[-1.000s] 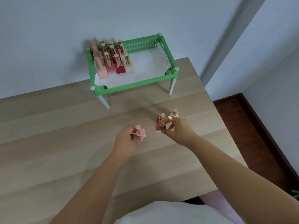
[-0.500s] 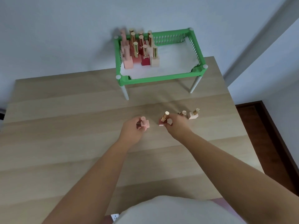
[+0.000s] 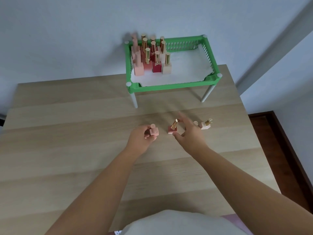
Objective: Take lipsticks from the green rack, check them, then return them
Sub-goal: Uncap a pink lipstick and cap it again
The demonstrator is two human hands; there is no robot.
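The green rack (image 3: 171,86) stands on white legs at the table's far edge, with several lipsticks (image 3: 156,62) upright in its left part on a white liner. My left hand (image 3: 141,138) holds a pale pink lipstick (image 3: 153,130) just above the table. A red lipstick with a gold cap (image 3: 173,127) stands on the table right of it. My right hand (image 3: 190,133) hovers beside that one with fingers spread, holding nothing. Farther right stand a light pink lipstick (image 3: 206,125) and another, mostly hidden behind my right hand (image 3: 195,123).
The wooden table (image 3: 67,150) spreads wide to the left and toward me. Its right edge drops to a dark floor (image 3: 291,150). A pale wall rises right behind the rack.
My right hand has let go of the red lipstick, which now stands on the table, and its fingers have spread. The left hand still holds the pale pink one. The view shifted right.
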